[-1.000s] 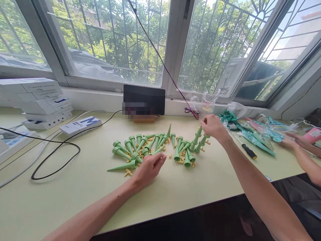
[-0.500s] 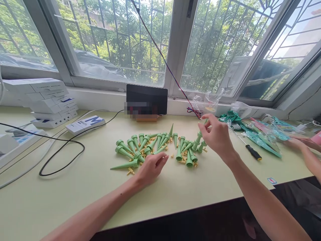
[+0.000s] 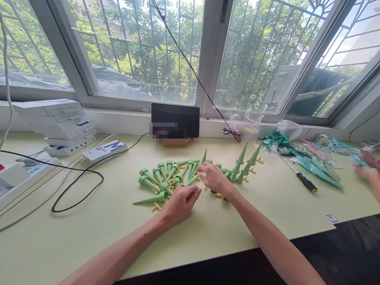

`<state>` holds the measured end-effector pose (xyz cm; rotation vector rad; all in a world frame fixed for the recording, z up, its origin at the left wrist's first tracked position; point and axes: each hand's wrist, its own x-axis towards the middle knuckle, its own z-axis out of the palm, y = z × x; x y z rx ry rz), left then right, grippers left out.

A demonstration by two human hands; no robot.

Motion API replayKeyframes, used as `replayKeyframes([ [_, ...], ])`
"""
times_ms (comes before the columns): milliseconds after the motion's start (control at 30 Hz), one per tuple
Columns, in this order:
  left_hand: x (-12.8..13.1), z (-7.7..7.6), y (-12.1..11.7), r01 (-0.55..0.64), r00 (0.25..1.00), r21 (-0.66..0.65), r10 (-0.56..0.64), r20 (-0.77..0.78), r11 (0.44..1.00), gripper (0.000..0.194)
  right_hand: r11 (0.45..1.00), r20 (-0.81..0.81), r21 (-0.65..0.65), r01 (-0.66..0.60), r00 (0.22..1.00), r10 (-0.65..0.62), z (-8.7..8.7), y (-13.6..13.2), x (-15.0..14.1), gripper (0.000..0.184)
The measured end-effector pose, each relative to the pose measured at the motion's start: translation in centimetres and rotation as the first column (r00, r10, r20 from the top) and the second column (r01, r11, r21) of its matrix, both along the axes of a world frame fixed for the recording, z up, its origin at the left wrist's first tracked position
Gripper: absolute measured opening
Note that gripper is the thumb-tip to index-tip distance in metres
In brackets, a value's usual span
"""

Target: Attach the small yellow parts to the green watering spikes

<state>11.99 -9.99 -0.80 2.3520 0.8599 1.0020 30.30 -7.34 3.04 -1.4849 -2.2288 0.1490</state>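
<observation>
Green plastic plant watering spikes [image 3: 147, 182] lie in a loose heap on the table, with small yellow T-shaped pieces [image 3: 156, 206] among them. My left hand [image 3: 182, 202] rests at the heap's near edge, its fingers curled together; what is inside, if anything, is hidden. Over the middle of the heap is my right hand [image 3: 215, 178], thumb and fingers slightly apart and no object visible between them. It covers part of the spikes. To its right, two stacks of nested spikes [image 3: 241, 158] stand point up, with yellow pieces sticking out of their sides.
A dark screen [image 3: 175, 118] stands by the window. White boxes [image 3: 65, 126] and a black cable [image 3: 77, 186] are at left. At right lie a screwdriver [image 3: 307, 182] and bagged green parts [image 3: 314, 162]. Another person's hand [image 3: 368, 172] is at the far right.
My right hand has moved left and down from the top of the stacks to the heap, leaving both stacks in full view. My left hand has stayed nearly still.
</observation>
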Motion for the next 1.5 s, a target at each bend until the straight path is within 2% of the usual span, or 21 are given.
replayKeyframes([
  [133,-0.1,0.1,-0.2,0.024,1.000,0.013,-0.024,0.011,1.000,0.034,0.991,0.036,-0.028,-0.130,0.991,0.131,-0.5,-0.5,-1.0,0.024],
  [233,-0.1,0.3,-0.2,0.033,0.999,0.024,-0.033,-0.005,0.999,0.032,0.985,0.067,-0.052,-0.164,0.984,0.168,-1.0,-1.2,-1.3,0.029],
  [300,-0.2,0.3,0.0,0.021,1.000,0.043,-0.020,-0.024,0.999,0.032,0.982,0.081,-0.070,-0.175,0.980,0.180,-1.3,-1.5,-1.6,0.027],
  [433,-0.4,0.3,0.5,-0.023,0.999,0.092,0.026,-0.026,0.996,0.032,0.980,0.066,-0.062,-0.189,0.979,0.193,-2.2,-1.5,-2.1,0.010],
  [633,-0.7,0.9,0.8,-0.090,0.996,0.087,0.092,-0.017,0.992,0.030,0.984,0.003,-0.012,-0.180,0.984,0.180,-2.5,-1.4,-2.3,0.012],
  [833,-0.9,1.7,1.2,-0.192,0.981,0.157,0.190,0.033,0.969,0.027,0.985,-0.077,0.054,-0.163,0.983,0.167,-2.3,-1.4,-2.1,0.017],
  [967,-1.1,2.0,1.6,-0.238,0.971,0.099,0.233,0.056,0.966,0.020,0.981,-0.186,0.096,-0.171,0.965,0.187,-2.5,-1.1,-2.0,0.021],
  [1267,-1.1,2.1,1.9,-0.246,0.966,-0.020,0.247,0.073,0.969,0.020,0.958,-0.425,0.222,-0.181,0.866,0.262,-2.8,-0.6,-1.9,0.025],
  [1500,-1.0,2.0,1.8,-0.224,0.969,-0.113,0.233,0.077,0.968,0.024,0.948,-0.506,0.274,-0.160,0.814,0.284,-2.5,-0.8,-2.0,0.027],
])
